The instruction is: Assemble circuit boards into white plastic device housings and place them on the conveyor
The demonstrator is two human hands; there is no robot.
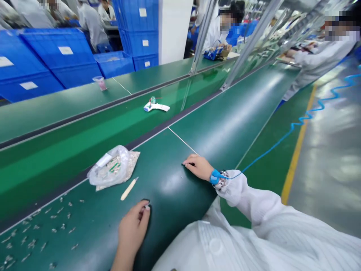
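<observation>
My left hand [133, 226] rests at the near part of the green bench, thumb and forefinger pinched together. Whatever is between those fingertips, if anything, is too small to make out. Just beyond it lies a small knife [129, 189] with a cream handle and short metal tip. Farther right, my right hand [199, 167] lies on the bench with fingers curled and their tips together; what they hold, if anything, is hidden. A blue wrist strap [216, 177] circles that wrist. An open clear plastic bag [109, 167] of small pale parts sits beyond the knife.
Several small metal parts [32, 244] are scattered at the left. On the bright green conveyor belt [113, 130] lies a white handheld device [156, 107] with wires. A blue coiled cord [282, 140] runs right from my wrist. Blue bins [73, 49] and people in white coats are beyond.
</observation>
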